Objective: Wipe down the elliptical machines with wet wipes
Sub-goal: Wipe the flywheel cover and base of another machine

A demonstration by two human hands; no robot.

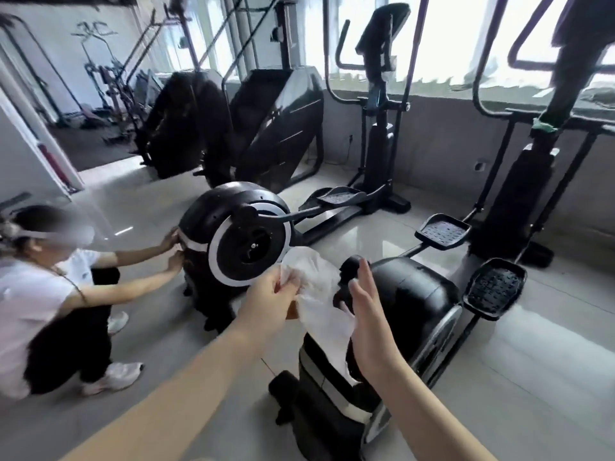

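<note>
Elliptical machines, black, several in the room; entries run from nearest outward.

1. Thin white wet wipe (316, 294): hangs loose in the air between both hands, long axis running top to bottom, directly above item 4. Held at its upper left edge only.

2. Left hand (271, 299): grip pinched on the wipe's upper corner between thumb and fingers. Carries the wipe outright, so it is the hand placed to wipe.

3. Right hand (367, 314): grip spread, fingers straight, palm turned toward the wipe's right edge and just beside it; whether it touches the sheet cannot be told. Judged to be steadying or spreading the sheet.

4. Nearest black elliptical with rounded plastic housing (409, 294): lies just below and beyond the wipe, long axis running away toward the upper right, out to its two perforated black pedals (496, 287). The move ahead is down and forward from the left hand onto the top of the housing; no wiping contact is visible yet.

5. Second black elliptical with white-ringed flywheel (248, 237): to the left, well apart from the wipe. A crouching person in a pale shirt (36, 294) has both hands against its rear cover.

6. Grey tiled floor (549, 377): carries all machines.

7. Far wall: further upright black machines under bright windows; detail blurred.
</note>
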